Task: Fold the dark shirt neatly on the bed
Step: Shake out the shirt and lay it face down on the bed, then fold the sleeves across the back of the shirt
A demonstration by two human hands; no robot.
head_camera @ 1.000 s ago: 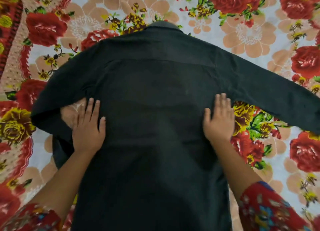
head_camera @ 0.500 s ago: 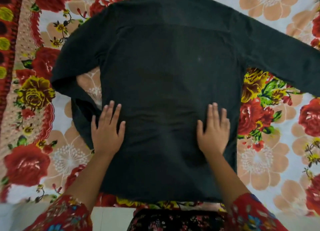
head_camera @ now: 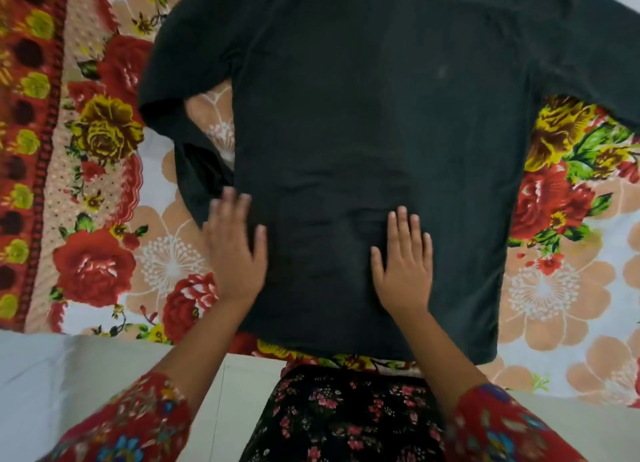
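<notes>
The dark shirt [head_camera: 381,122] lies back side up on the floral bedsheet [head_camera: 104,271], its hem near the bed's front edge. Its left sleeve is bent back under itself at the left; the right sleeve stretches off to the upper right. My left hand [head_camera: 235,250] rests flat with straight fingers on the shirt's lower left edge, slightly blurred. My right hand [head_camera: 403,261] presses flat on the lower middle of the shirt, where small wrinkles show. The collar is out of frame at the top.
The bed's front edge [head_camera: 207,354] runs across the bottom, with a pale floor [head_camera: 69,392] below it. My floral sleeves and dark floral skirt [head_camera: 346,416] fill the bottom. A red patterned border [head_camera: 24,150] runs along the sheet's left side.
Both hands have slid down the shirt toward its hem, staying flat. The right hand has moved inward toward the middle. The view has tilted down, bringing the bed's edge into sight.
</notes>
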